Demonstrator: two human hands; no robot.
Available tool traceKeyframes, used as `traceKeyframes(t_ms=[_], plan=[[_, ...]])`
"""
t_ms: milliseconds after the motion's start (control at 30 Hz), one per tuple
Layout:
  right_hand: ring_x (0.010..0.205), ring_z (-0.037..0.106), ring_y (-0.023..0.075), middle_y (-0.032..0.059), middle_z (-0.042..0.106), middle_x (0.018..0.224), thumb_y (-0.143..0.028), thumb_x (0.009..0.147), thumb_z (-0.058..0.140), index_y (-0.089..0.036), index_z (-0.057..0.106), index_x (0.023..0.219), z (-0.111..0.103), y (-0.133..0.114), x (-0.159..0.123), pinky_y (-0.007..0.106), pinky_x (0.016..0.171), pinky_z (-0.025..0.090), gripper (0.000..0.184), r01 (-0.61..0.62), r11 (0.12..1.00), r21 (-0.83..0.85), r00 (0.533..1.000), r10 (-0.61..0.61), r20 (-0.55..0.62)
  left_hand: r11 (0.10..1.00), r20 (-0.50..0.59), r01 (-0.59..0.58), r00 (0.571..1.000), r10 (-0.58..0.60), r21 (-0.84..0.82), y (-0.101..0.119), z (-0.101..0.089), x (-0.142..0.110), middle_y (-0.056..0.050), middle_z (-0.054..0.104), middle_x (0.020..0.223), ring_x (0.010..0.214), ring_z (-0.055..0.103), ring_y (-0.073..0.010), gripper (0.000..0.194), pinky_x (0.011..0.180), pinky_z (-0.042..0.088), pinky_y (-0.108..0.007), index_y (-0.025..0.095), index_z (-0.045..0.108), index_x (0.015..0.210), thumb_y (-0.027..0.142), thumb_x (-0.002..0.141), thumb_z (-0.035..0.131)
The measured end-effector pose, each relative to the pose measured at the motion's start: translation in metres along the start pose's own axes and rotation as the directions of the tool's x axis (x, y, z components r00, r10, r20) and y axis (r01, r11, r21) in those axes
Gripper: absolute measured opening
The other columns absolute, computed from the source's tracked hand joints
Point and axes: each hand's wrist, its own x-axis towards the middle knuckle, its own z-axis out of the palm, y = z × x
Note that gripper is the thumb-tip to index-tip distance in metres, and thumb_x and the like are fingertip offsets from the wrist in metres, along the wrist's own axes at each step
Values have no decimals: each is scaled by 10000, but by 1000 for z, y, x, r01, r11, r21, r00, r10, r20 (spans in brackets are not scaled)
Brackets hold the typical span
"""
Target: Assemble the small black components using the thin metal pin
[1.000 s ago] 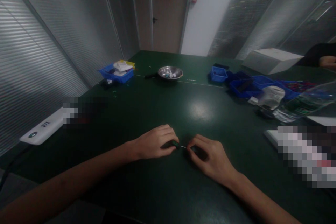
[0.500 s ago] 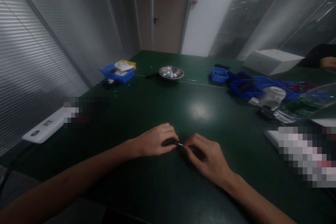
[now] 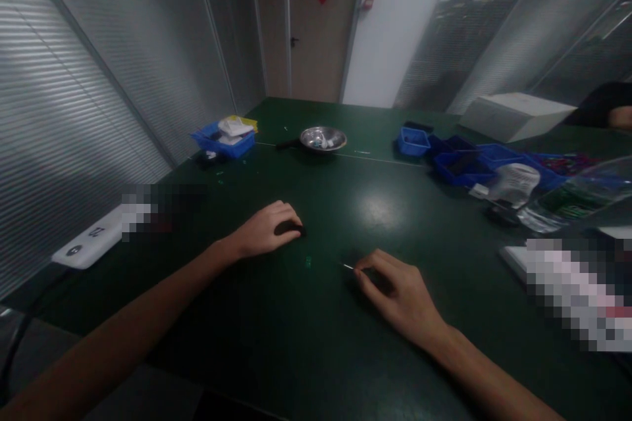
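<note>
My left hand [image 3: 269,230] is closed over the dark green table [image 3: 276,355], thumb and fingers together around a small black object [image 3: 303,231] that only partly shows. Lower and to the right, my right hand [image 3: 397,293] pinches a thin, pale, shiny stick [image 3: 347,266] pointing left. A gap now separates the stick's tip from the left hand. Between the hands, a small greenish, see-through piece [image 3: 308,262] lies on the tabletop.
A metal bowl [image 3: 324,150] holds small bits at the back. Blue trays [image 3: 239,147] stand far left, with a blue basket [image 3: 413,142] to the right. A plastic bottle [image 3: 573,204] and white box [image 3: 516,117] are on the right. Another person's sleeve [image 3: 597,108] shows there.
My left hand has pulled away up and left with the black object, parting from the stick. My right hand stays nearly in place with the stick. The greenish piece is now uncovered.
</note>
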Motion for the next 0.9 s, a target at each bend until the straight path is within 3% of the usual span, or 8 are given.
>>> traceKeyframes(t_ms=[100,200,367,433,533,700,833,900], plan=[[733,657,162,39,684,917,-318,1025,525,-216,680,984,-1,-2,0,259,607,511,190,-4,1000,5,1000,4,-3,977,170,-164,968,187,-138,31,9,-2,-50,696,1106,1052,609,-222,184,961,477,-392,226,693,1136,292,965,678],[715,649,157,37,678,902,-317,1024,528,-214,681,980,-2,-3,1,256,597,505,189,-15,1000,6,1000,15,-10,938,201,-298,922,331,-176,47,17,-3,-65,719,1081,1020,630,-221,202,938,486,-383,205,695,1151,222,950,687],[725,651,150,35,674,909,-319,1022,538,-210,682,985,-2,-3,1,249,592,503,184,-28,999,25,1000,28,1,924,115,-383,917,383,-22,18,11,-6,-96,722,1160,1062,650,-222,259,938,521,-383,181,682,1244,203,1000,598],[720,650,147,30,672,908,-318,1020,541,-213,684,986,-2,-2,1,251,594,500,181,-25,999,25,1000,25,6,948,69,-304,952,299,97,-5,3,-8,-90,709,1218,1105,648,-226,288,978,517,-406,196,667,1288,245,1025,561],[714,649,144,27,672,910,-318,1022,540,-215,684,988,-2,-1,0,256,599,495,180,-19,1000,23,1000,18,8,966,-94,14,996,11,257,-44,-11,-12,-83,686,1277,1159,639,-250,312,1020,499,-450,219,658,1303,307,1034,526],[735,662,152,26,683,907,-314,1023,537,-214,683,971,-1,1,-1,277,643,499,184,-10,1000,11,1000,10,0,892,-365,367,894,-261,262,-81,-39,-11,-117,688,1241,1156,636,-291,286,1048,483,-475,174,703,1169,343,963,596],[709,657,150,29,682,893,-322,1025,536,-213,682,975,0,0,0,273,619,501,189,-1,1000,3,1000,1,-5,950,-570,306,792,-219,61,-22,-55,-17,-95,667,1295,1214,601,-294,317,1059,477,-472,206,697,1202,389,957,615],[705,664,152,29,690,885,-325,1024,536,-217,685,970,0,-2,1,262,601,511,191,10,1000,-9,1000,-10,-10,967,-477,187,843,-248,-173,36,-49,-47,-83,689,1259,1144,641,-278,330,963,537,-430,241,688,1252,413,1008,546]])
